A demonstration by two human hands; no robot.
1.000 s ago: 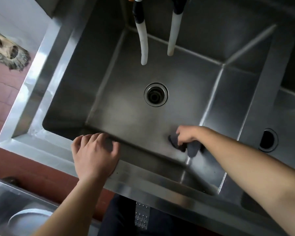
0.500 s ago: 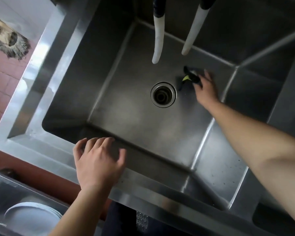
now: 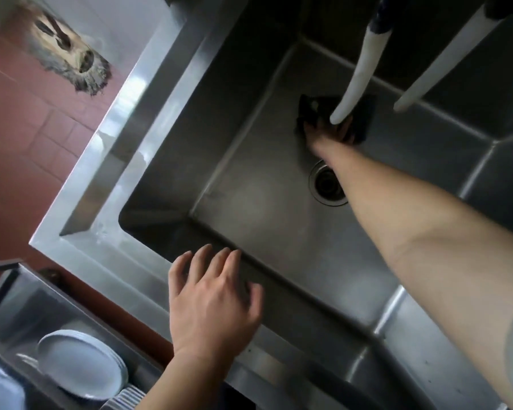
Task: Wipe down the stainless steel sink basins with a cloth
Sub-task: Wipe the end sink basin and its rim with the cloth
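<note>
The stainless steel sink basin (image 3: 249, 220) fills the view, with its round drain (image 3: 323, 184) partly behind my right forearm. A dark cloth (image 3: 366, 113) lies spread on the basin floor near the back wall, beyond the drain. My right hand (image 3: 326, 134) presses down on the cloth, its fingers laid over it and partly hidden by a white hose (image 3: 359, 69) hanging in front. My left hand (image 3: 211, 300) rests on the sink's front rim (image 3: 125, 273), fingers spread and relaxed, holding nothing.
A second white hose (image 3: 436, 63) hangs at the upper right. A stack of pale plates (image 3: 80, 362) sits in a metal tray at the lower left. Red floor tiles (image 3: 27, 128) with a rough broken patch (image 3: 68, 57) lie left of the sink.
My right hand has swept the cloth from the front right corner to the back of the basin, then left past the drain under the hose. My left hand stays on the rim.
</note>
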